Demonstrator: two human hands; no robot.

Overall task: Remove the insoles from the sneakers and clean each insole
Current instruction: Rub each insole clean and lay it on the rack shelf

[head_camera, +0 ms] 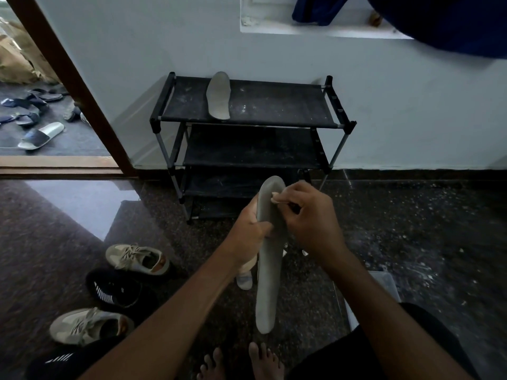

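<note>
My left hand [251,220] grips a long grey insole [267,275] around its upper half and holds it upright over the floor. Against the insole's top edge my right hand [310,215] pinches a small pale cloth [275,197]. A second grey insole [218,96] lies on the top shelf of the black shoe rack [274,105]. Two beige sneakers [137,259] [87,326] sit on the floor at the lower left, each beside a black sneaker [115,290].
A clear plastic tub [384,283] stands on the floor under my right forearm. A small pale bottle [245,279] sits behind the insole. My bare feet [241,363] are at the bottom. Slippers [41,135] lie beyond the doorway at the left.
</note>
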